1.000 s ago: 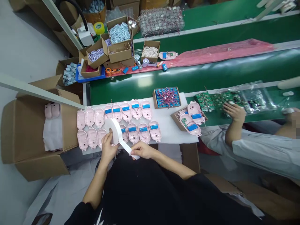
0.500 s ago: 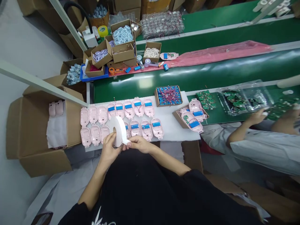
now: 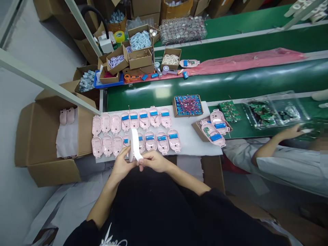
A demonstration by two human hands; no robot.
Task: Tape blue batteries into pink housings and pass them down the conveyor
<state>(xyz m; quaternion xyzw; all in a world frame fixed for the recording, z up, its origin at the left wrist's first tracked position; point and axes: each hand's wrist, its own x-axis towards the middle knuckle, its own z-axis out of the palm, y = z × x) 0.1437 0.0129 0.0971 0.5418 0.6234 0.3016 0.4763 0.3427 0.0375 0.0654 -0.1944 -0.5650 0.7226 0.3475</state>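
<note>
My left hand [image 3: 122, 164] grips a roll of white tape [image 3: 134, 145], held upright in front of my chest. My right hand [image 3: 153, 161] pinches the loose end of the tape at the lower right of the roll. Behind the roll, two rows of pink plastic shells [image 3: 107, 145] lie on a white foam sheet [image 3: 186, 124]. Several shells hold a blue battery [image 3: 173, 136]; those at the left end have none. The roll hides part of the front row.
A carton of blue batteries with red wires [image 3: 188, 105] stands behind the foam sheet. Right of it, two pink shells [image 3: 214, 133] rest on a small box. A large carton [image 3: 85, 136] is at left. A co-worker's hand [image 3: 289, 132] is near green circuit boards at right.
The tape roll has turned so its edge faces me more, and its loose end stays in my right fingers. The whole view has shifted slightly. The co-worker's hand has moved right.
</note>
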